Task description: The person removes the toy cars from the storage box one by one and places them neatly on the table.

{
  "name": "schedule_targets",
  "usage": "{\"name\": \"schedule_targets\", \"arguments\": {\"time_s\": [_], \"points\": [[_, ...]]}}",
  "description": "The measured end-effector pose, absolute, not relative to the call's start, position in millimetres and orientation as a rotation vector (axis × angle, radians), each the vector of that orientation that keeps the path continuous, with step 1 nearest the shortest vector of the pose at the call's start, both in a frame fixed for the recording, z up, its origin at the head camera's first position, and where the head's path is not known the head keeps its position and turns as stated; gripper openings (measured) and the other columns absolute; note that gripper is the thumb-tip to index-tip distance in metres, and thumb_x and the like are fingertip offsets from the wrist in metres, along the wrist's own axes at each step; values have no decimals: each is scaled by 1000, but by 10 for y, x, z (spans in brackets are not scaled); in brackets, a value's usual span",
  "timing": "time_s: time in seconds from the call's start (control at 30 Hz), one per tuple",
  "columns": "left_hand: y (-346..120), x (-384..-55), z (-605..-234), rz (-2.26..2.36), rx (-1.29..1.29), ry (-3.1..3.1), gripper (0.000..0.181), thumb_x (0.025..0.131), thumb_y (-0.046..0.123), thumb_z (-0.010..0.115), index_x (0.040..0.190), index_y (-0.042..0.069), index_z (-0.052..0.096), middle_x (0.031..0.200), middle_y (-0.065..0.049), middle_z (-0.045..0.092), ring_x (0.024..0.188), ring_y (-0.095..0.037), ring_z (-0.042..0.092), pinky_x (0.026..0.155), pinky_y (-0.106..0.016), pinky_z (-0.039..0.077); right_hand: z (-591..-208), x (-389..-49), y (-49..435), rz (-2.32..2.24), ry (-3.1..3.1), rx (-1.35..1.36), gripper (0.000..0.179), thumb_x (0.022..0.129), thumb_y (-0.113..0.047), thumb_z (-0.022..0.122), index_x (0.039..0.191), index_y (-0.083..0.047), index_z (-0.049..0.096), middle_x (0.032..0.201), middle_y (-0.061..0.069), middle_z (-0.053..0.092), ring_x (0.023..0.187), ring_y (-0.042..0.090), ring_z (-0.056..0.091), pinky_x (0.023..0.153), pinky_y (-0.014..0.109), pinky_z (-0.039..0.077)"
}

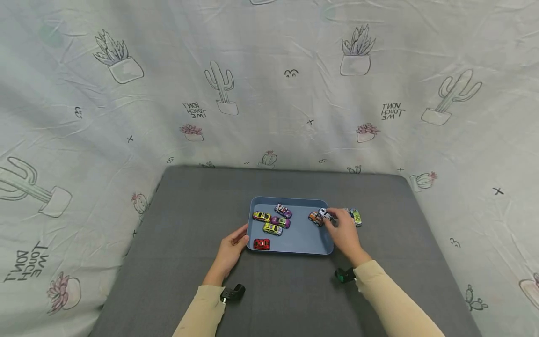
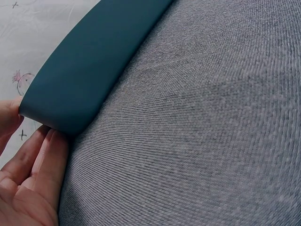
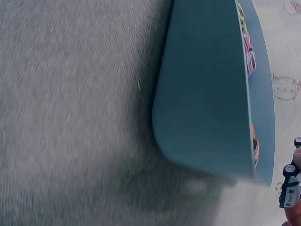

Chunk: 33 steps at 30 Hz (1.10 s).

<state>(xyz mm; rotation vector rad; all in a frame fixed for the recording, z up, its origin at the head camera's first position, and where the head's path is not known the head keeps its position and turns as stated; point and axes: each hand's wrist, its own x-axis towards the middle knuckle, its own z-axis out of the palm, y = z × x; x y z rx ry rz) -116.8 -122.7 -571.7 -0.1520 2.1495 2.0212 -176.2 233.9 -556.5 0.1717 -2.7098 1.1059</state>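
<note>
A blue-grey rectangular tray [image 1: 301,243] lies on the table with several small toy cars in it. My left hand [image 1: 229,251] touches the tray's outer left side near its front corner, its fingers fairly straight in the left wrist view. My right hand [image 1: 346,232] pinches a white toy car [image 1: 324,213] at the tray's right end. In the right wrist view that white car [image 3: 290,192] sits between fingertips beyond the rim. Close beside it in the head view, an orange toy car [image 1: 315,218] is in the tray.
At the tray's left are a red car [image 1: 261,244], a yellow car [image 1: 262,216], a yellow-green car [image 1: 272,229] and two purple ones [image 1: 280,222]. Right of the tray, a green car [image 1: 355,217] lies on the grey table [image 1: 202,201]; another beside it is partly hidden. Printed cloth hangs behind.
</note>
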Motion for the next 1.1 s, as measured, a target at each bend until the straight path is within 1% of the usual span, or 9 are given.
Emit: {"name": "schedule_targets", "arguments": {"time_s": [0.13, 0.37, 0.5, 0.9, 1.1], "points": [[-1227, -1167, -5716, 2022, -146, 2149, 44, 99, 11, 57, 142, 7, 50, 140, -17, 50, 128, -26, 48, 101, -30, 43, -5579, -1771, 2436, 1105, -2694, 138, 29, 89, -12, 71, 115, -2, 65, 107, 13, 59, 98, 28, 55, 83, 47, 47], [-1225, -1163, -5720, 2019, -146, 2149, 44, 99, 11, 57, 142, 7, 49, 140, -18, 50, 128, -28, 48, 101, -32, 43, -5589, -1799, 2607, 1047, -2658, 87, 31, 89, -14, 71, 115, -1, 64, 105, 16, 59, 96, 32, 56, 84, 49, 38], [-1229, -1162, -5714, 2015, -149, 2150, 44, 99, 12, 58, 142, 7, 49, 141, -17, 50, 128, -27, 47, 101, -33, 43, -5594, -1828, 2725, 1048, -2655, 24, 31, 89, -14, 69, 116, 1, 64, 105, 17, 58, 96, 34, 55, 83, 50, 36], [-1233, -1166, -5733, 2016, -128, 2161, 44, 98, 12, 58, 142, 8, 50, 141, -18, 49, 129, -28, 47, 103, -34, 41, -5635, -1901, 3057, 1062, -2656, -138, 32, 92, -13, 65, 119, 4, 61, 110, 21, 56, 100, 37, 54, 86, 52, 41], [-1233, -1169, -5737, 2027, -135, 2136, 45, 98, 13, 58, 142, 8, 50, 141, -17, 49, 130, -27, 46, 101, -30, 42, -5673, -1914, 3168, 1141, -2632, -243, 34, 94, -12, 63, 122, 5, 59, 112, 23, 55, 103, 37, 53, 89, 51, 43]]}}
